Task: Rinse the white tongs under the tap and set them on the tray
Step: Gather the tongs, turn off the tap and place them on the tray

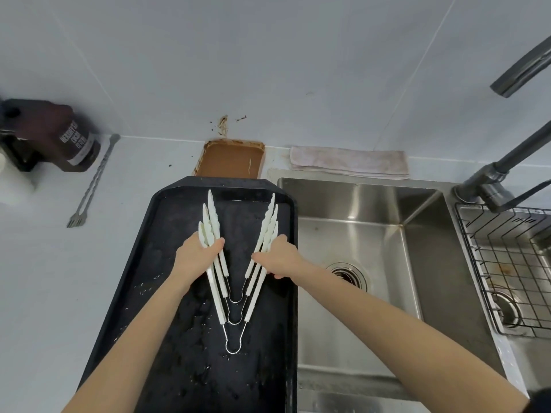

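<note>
The white tongs (235, 263) lie nested on the black tray (167, 293) beside the sink (372, 204); both the left hand (195, 257) and the right hand (277, 259) grip their arms, so only release seems left.

Brown tub (231, 159), folded cloth (348, 162), dark bottle (68, 138), wire rack (512, 269).

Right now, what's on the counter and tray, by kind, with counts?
White tongs, nested on the black tray, under both hands: 3
Black tray: 1
Brown tray: 1
Folded cloth: 1
Metal fork-tipped stirrer: 1
Dark brown bottle: 1
Total: 8
</note>
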Demonstrator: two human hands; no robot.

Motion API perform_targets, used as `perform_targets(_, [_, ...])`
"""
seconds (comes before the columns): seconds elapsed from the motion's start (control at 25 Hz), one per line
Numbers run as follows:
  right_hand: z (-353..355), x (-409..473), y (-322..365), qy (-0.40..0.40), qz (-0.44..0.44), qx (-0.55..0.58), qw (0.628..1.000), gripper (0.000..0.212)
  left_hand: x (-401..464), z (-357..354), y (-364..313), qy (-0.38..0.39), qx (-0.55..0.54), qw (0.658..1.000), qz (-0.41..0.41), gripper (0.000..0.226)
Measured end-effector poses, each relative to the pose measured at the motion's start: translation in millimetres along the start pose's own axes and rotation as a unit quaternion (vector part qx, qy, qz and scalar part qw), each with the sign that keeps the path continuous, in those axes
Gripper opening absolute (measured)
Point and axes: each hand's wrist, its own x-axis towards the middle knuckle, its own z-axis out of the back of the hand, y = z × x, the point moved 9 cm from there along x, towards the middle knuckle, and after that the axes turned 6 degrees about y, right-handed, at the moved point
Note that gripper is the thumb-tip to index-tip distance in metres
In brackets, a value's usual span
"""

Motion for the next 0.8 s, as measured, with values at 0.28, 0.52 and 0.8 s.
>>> perform_targets(0.28, [6.6, -2.4, 8.0, -0.079, 0.031, -0.126, 0.988, 0.069, 1.2, 7.8, -3.1, -0.040, -0.010, 0.998, -0.053, 0.042])
perform_targets(0.52, [11.6, -8.7, 17.9, -0.091, 0.079, -0.123, 0.985, 0.060, -4.6, 8.3, -8.6, -0.038, 0.026, 0.996, -0.079, 0.039])
perform_targets(0.8, [14.9, -8.5, 18.7, -0.060, 0.091, -0.105, 0.988, 0.057, -3.6, 11.0, -5.7, -0.041, 0.025, 0.997, -0.054, 0.043])
